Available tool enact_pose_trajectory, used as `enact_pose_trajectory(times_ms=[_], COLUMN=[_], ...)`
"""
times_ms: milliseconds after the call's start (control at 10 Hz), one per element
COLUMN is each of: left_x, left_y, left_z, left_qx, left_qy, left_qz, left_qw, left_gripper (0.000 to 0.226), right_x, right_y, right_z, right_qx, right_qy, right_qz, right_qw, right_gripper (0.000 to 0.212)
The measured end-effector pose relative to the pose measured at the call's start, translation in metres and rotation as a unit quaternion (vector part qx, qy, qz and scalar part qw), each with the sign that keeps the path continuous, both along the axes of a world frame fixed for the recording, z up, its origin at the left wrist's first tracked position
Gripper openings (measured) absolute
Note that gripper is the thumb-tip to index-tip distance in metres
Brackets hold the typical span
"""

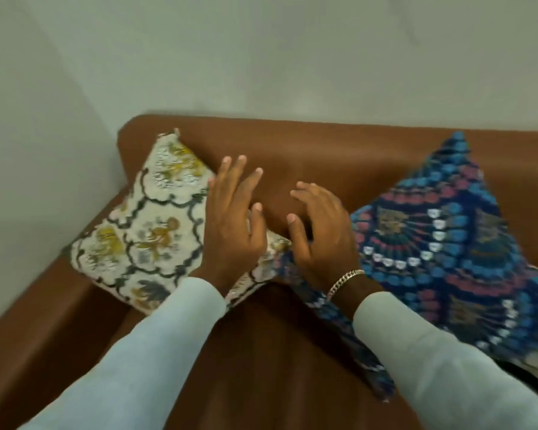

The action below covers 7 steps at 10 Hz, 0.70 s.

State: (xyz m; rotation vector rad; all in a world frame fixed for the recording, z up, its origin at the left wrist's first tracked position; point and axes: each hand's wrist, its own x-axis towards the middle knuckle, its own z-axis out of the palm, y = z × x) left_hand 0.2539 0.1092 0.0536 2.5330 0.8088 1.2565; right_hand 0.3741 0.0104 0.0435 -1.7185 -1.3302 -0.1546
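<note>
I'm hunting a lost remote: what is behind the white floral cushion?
Behind the white cushion with yellow and grey floral print, only the brown leather sofa backrest shows. The left hand covers the cushion's right edge; anything beneath the cushion is hidden.

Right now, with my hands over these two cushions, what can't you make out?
- Head view: right side of the blue cushion, cut off by the frame edge.
- Head view: right edge of the cream cushion, partly under the left hand.
- Head view: whether the right hand touches the blue cushion; blurred.
</note>
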Motion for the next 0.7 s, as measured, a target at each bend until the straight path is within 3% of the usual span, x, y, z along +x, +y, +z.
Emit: enact_pose_trajectory(times_ms=[100, 200, 300, 400, 500, 600, 700], left_x=[-0.056, -0.091, -0.109, -0.129, -0.150, -0.143, -0.104], left_y=[0.052, 0.093, 0.128, 0.145, 0.151, 0.153, 0.133], left_z=[-0.032, -0.065, -0.080, -0.081, -0.073, -0.033, 0.009], left_qx=[-0.011, -0.028, 0.010, -0.021, -0.109, -0.205, -0.114], left_qy=[0.027, 0.097, 0.148, 0.142, 0.135, 0.075, 0.064], left_qz=[0.081, 0.118, 0.143, 0.184, 0.290, 0.403, 0.280], left_qw=[0.996, 0.988, 0.979, 0.972, 0.941, 0.889, 0.951], left_gripper=[0.052, 0.062, 0.062, 0.064, 0.056, 0.051, 0.055], right_x=[-0.060, -0.107, -0.108, -0.077, -0.045, -0.016, 0.007], right_y=[0.057, 0.101, 0.125, 0.130, 0.115, 0.096, 0.072], right_z=[-0.025, -0.056, -0.081, -0.083, -0.068, -0.038, 0.002], right_qx=[-0.049, -0.124, -0.167, -0.217, -0.227, -0.192, -0.143], right_qy=[-0.012, -0.089, -0.129, -0.141, -0.090, -0.064, -0.084], right_qz=[0.029, 0.041, 0.011, -0.014, -0.049, -0.081, -0.112], right_qw=[0.998, 0.987, 0.977, 0.966, 0.969, 0.976, 0.980], right_gripper=[0.041, 0.050, 0.058, 0.063, 0.049, 0.030, 0.026])
